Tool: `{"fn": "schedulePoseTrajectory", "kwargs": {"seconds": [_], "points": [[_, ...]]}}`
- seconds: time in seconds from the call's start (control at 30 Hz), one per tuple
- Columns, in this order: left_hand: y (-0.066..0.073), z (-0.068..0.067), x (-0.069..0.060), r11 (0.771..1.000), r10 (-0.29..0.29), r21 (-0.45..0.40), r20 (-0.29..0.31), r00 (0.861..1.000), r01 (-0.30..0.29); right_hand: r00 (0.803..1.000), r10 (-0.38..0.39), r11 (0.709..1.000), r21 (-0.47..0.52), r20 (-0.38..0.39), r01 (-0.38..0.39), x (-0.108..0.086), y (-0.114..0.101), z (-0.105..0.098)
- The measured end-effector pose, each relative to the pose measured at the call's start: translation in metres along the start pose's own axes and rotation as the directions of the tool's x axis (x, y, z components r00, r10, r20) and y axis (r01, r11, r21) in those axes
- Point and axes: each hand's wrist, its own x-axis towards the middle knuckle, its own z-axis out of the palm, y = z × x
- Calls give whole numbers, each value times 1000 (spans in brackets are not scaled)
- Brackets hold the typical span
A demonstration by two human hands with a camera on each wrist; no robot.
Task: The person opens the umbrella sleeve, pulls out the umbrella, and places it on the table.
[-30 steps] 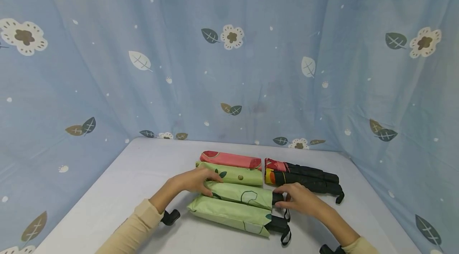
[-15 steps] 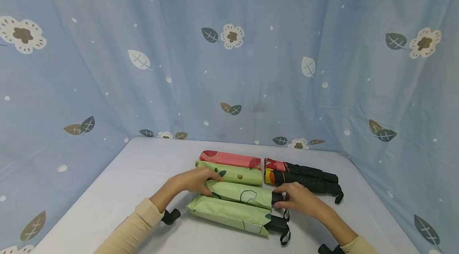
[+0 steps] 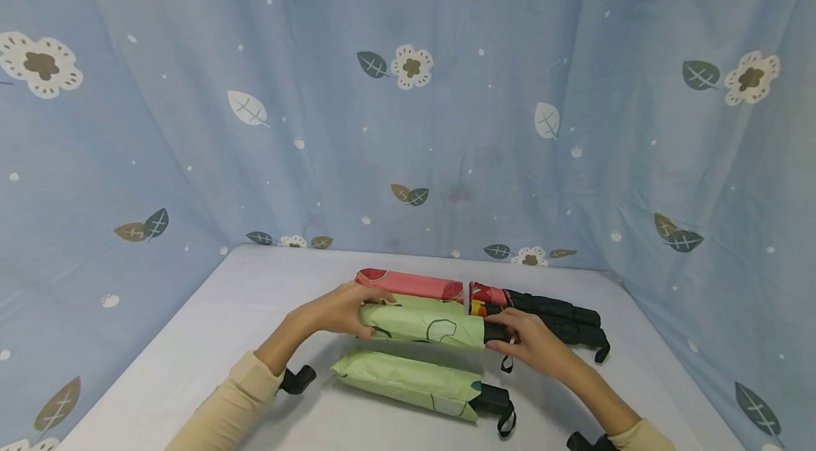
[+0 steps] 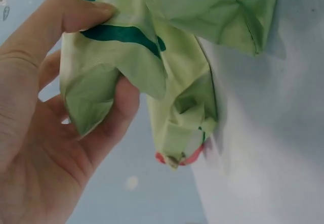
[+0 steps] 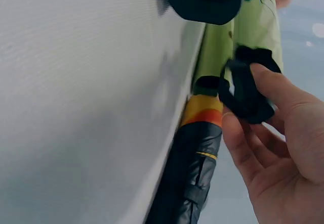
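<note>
A folded umbrella in a light green sleeve [image 3: 430, 327] is held off the table by both hands. My left hand [image 3: 341, 309] grips its left end, thumb on the near side; in the left wrist view the sleeve's loose fabric tip [image 4: 91, 100] hangs between thumb and fingers. At the other end my right hand [image 3: 532, 341] pinches the black handle [image 5: 248, 85], and a wrist strap [image 3: 506, 364] dangles below. Nearer me lies a second umbrella in a green sleeve [image 3: 408, 379], its black handle [image 3: 494, 398] pointing right. Another green sleeve [image 3: 440, 305] is partly hidden behind the lifted umbrella.
At the back lies a red sleeve [image 3: 414, 284]. To its right are two dark folded umbrellas side by side, one with a red end [image 3: 489, 293], one with a yellow-orange end [image 5: 202, 113]. White cloth [image 3: 280, 281] covers the table; a blue patterned curtain [image 3: 408, 132] surrounds it.
Both hands have raised the green-sleeved umbrella off the table and shifted it slightly away from me, over the green sleeve behind. The nearer umbrella stays put.
</note>
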Motion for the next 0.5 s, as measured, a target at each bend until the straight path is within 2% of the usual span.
{"fn": "schedulePoseTrajectory", "kwargs": {"seconds": [0.17,0.27,0.5], "points": [[-4,-3,-1,998,4,-63,-49,999,-7,997,-17,999,26,-75,19,2,-2,-2],[-7,-4,0,995,26,-97,-76,997,-33,994,-21,999,32,-104,25,2,-4,-3],[-16,-3,-1,980,42,-187,-141,989,-69,992,33,999,35,-123,-29,4,-9,-5]]}}
